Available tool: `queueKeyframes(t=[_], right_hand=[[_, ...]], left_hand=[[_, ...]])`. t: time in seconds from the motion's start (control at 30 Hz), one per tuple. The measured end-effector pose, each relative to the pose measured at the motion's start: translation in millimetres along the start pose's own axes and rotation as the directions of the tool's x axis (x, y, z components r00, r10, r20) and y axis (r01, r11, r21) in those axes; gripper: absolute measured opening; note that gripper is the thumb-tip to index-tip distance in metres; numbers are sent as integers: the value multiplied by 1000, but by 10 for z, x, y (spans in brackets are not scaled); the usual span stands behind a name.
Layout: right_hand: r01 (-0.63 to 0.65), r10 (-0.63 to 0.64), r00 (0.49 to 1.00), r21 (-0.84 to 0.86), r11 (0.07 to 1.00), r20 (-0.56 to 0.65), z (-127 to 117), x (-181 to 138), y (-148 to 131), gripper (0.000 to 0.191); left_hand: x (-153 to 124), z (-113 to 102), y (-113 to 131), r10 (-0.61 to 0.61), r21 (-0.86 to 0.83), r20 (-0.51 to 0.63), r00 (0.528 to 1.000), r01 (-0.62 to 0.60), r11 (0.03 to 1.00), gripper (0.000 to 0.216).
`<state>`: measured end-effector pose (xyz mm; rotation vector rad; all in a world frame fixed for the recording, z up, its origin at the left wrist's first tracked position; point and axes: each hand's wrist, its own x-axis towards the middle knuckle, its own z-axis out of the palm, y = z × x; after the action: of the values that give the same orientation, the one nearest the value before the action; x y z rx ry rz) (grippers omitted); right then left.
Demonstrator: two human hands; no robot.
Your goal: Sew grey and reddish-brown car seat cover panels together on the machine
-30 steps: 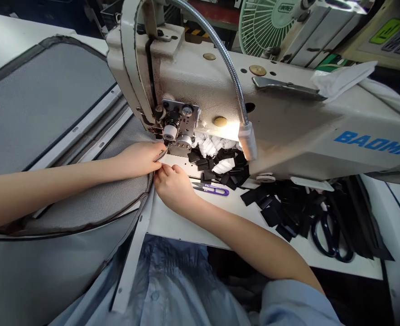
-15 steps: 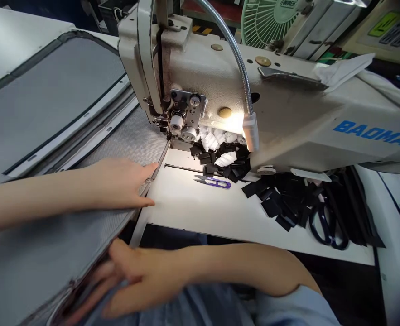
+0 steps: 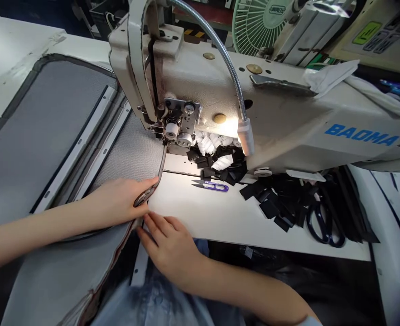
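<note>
A grey mesh fabric panel (image 3: 132,149) with a bound edge lies under the sewing machine head (image 3: 175,122), its edge running to the needle area. My left hand (image 3: 125,199) rests on the panel and grips its edge, which bunches in a small fold between index finger and thumb. Just below, at the table's front edge, my right hand (image 3: 172,249) pinches the hanging part of the same edge; its fingertips are partly hidden by the cloth. White strips with slots (image 3: 94,158) cross the panel left of the needle.
Purple thread snips (image 3: 211,186) lie on the white table (image 3: 182,213). Black fabric tabs (image 3: 271,203) and white tabs (image 3: 206,145) are piled beneath the machine arm. Dark-handled scissors (image 3: 325,226) lie at the right. A lamp (image 3: 246,136) hangs over the bed; a green fan (image 3: 259,27) stands behind.
My right hand has moved up and right from the lower fabric edge and closed near my left hand. My left fingers have closed on the edge. The panel has turned and shifted.
</note>
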<state>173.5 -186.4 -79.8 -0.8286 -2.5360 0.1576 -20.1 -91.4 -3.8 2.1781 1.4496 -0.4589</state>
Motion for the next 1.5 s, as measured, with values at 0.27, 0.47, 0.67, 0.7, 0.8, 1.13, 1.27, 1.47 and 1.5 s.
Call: queueKeyframes(t=[0.27, 0.47, 0.67, 0.7, 0.8, 1.13, 1.27, 1.47, 1.5], right_hand=[[91, -93, 996, -87, 992, -10, 24, 224, 138, 27], [122, -119, 992, -141, 982, 31, -9, 358, 332, 28], [151, -144, 988, -177, 973, 56, -2, 531, 501, 28], [163, -152, 986, -179, 970, 74, 1, 557, 528, 28], [186, -161, 976, -174, 967, 147, 23, 622, 612, 28], [158, -115, 964, -171, 973, 238, 101, 729, 803, 27], [166, -133, 977, -201, 965, 169, 117, 633, 667, 34], [166, -138, 980, -215, 962, 141, 150, 618, 644, 31], [160, -129, 980, -212, 964, 150, 155, 634, 665, 30]], left_hand=[[189, -31, 44, -33, 116, 3, 999, 32, 993, 65], [362, -169, 3, -38, 130, -14, 999, 40, 991, 64], [531, -265, -10, -52, 140, -28, 998, 55, 989, 65], [561, -277, -10, -53, 144, -32, 998, 57, 988, 65], [649, -311, -20, -62, 165, -56, 997, 70, 984, 64], [665, -284, -171, 112, 226, -274, 955, -50, 973, 43], [556, -99, -211, 245, 299, -423, 872, -121, 947, 39], [633, 7, -353, 352, 301, -408, 843, -240, 923, 38], [660, -2, -371, 347, 287, -415, 841, -241, 927, 37]])
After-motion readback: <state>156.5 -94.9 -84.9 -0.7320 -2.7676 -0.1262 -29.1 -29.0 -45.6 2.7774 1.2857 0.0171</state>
